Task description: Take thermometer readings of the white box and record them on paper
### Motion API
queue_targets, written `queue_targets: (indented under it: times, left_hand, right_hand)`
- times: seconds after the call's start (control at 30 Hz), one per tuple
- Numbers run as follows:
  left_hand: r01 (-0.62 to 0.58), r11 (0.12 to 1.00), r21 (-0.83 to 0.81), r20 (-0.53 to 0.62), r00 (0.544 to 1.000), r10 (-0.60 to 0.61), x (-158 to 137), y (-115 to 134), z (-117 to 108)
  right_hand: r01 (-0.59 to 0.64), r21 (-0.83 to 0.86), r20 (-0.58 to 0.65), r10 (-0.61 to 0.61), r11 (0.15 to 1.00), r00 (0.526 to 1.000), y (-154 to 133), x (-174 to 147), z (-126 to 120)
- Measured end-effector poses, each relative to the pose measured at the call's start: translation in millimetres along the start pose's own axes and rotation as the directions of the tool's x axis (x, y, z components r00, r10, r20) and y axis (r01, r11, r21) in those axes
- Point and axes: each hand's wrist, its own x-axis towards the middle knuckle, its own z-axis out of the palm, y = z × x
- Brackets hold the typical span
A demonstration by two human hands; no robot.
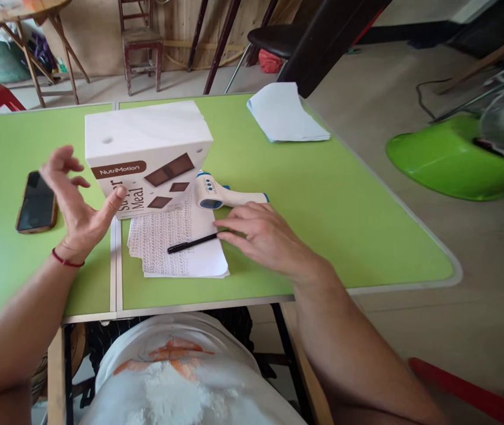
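My left hand [78, 203] is raised at the left end of a white NutriMotion box [149, 177], fingers spread. Its thumb overlaps the box front; whether it touches cannot be told. Handwritten sheets of paper [185, 248] lie stacked in front of the box, partly hidden behind it. Across them rests a black pen [189, 242], and the fingers of my right hand [256, 233] close around its right end. Just beyond that hand, a white and blue handheld thermometer [216, 192] lies on its side, close to the box.
A phone [36, 202] lies left of my left hand on the green table [344, 236]. More white paper [285, 112] sits at the far edge. Beyond the table are a wooden chair [140, 44], a black stool [278, 40] and a bright green plastic seat [451, 159].
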Motion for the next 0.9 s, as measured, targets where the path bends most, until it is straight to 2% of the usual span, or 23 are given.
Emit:
queue_targets:
  times: [0.03, 0.07, 0.1, 0.13, 0.17, 0.23, 0.33, 0.4, 0.47, 0.53, 0.57, 0.6, 0.67, 0.77, 0.9]
  left_hand:
    - [-0.142, 0.982, 0.122, -0.135, 0.978, 0.158, -2, 6, 0]
    - [-0.273, 0.932, 0.237, -0.197, 0.926, 0.321, -4, 13, 1]
    - [-0.393, 0.867, 0.307, -0.173, 0.872, 0.457, -7, 20, 2]
    - [-0.517, 0.797, 0.312, -0.051, 0.829, 0.557, -10, 27, 5]
    - [-0.6, 0.759, 0.253, 0.082, 0.795, 0.601, -14, 32, 7]
    - [-0.676, 0.726, 0.122, 0.376, 0.709, 0.597, -21, 38, 15]
    - [-0.682, 0.724, 0.1, 0.715, 0.556, 0.425, -30, 33, 26]
    - [-0.695, 0.711, 0.108, 0.826, 0.461, 0.325, -35, 26, 31]
    - [-0.705, 0.7, 0.112, 0.882, 0.395, 0.257, -39, 21, 34]
    - [-0.716, 0.688, 0.119, 0.906, 0.361, 0.22, -42, 21, 36]
    - [-0.723, 0.679, 0.123, 0.912, 0.353, 0.21, -43, 22, 36]
    - [-0.73, 0.671, 0.128, 0.914, 0.35, 0.206, -43, 23, 36]
    - [-0.738, 0.662, 0.13, 0.915, 0.347, 0.207, -43, 25, 37]
    - [-0.728, 0.677, 0.112, 0.918, 0.337, 0.211, -42, 26, 37]
    - [-0.714, 0.694, 0.098, 0.917, 0.335, 0.215, -41, 23, 37]
  right_hand:
    - [0.022, -0.02, 0.023, -0.022, 1.0, 0.999, -4, -3, 1]
    - [0.039, -0.045, 0.027, -0.037, 0.998, 0.999, -6, -5, 2]
    - [0.054, -0.071, 0.023, -0.052, 0.996, 0.998, -8, -8, 3]
    - [0.07, -0.093, 0.018, -0.069, 0.993, 0.997, -8, -10, 2]
    - [0.088, -0.11, 0.015, -0.087, 0.99, 0.996, -8, -11, 1]
    - [0.111, -0.137, -0.005, -0.113, 0.984, 0.994, -6, -15, -5]
    - [0.05, -0.112, -0.17, -0.069, 0.992, 0.983, -7, -19, -13]
    - [-0.031, 0.032, -0.356, 0.04, 0.999, 0.934, -16, -19, -13]
    - [-0.059, 0.284, -0.503, 0.201, 0.957, 0.841, -33, -17, -7]
    - [-0.015, 0.543, -0.535, 0.359, 0.84, 0.765, -54, -12, 4]
    - [0.008, 0.649, -0.5, 0.418, 0.761, 0.758, -64, -9, 10]
    - [0.012, 0.72, -0.449, 0.453, 0.694, 0.77, -73, -6, 15]
    - [-0.052, 0.78, -0.326, 0.477, 0.623, 0.816, -85, -3, 23]
    - [-0.202, 0.744, -0.185, 0.486, 0.637, 0.854, -89, -9, 28]
    - [-0.289, 0.662, -0.196, 0.532, 0.691, 0.824, -86, -25, 29]
